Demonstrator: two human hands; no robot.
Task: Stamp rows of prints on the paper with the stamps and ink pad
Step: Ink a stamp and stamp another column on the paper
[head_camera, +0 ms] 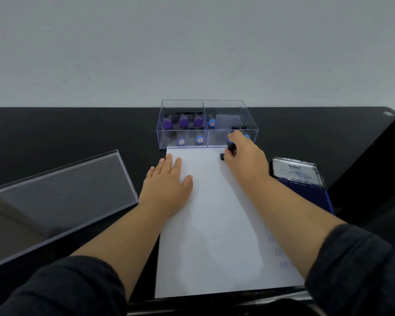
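Observation:
A white sheet of paper [217, 224] lies lengthwise on the black table. My left hand [169, 181] rests flat on its upper left part, fingers straight. My right hand [246, 160] grips a black stamp with a blue cap [230, 145] and holds its base against the paper's far right corner. Faint blue prints [281, 252] show along the right edge near my forearm. The open ink pad [299, 176] sits just right of the paper, its lid raised.
A clear plastic box [205, 124] with purple and blue capped stamps stands at the paper's far end. Its clear lid [55, 201] lies on the table to the left. A dark object [379, 160] rises at the far right. The table's near edge runs below the paper.

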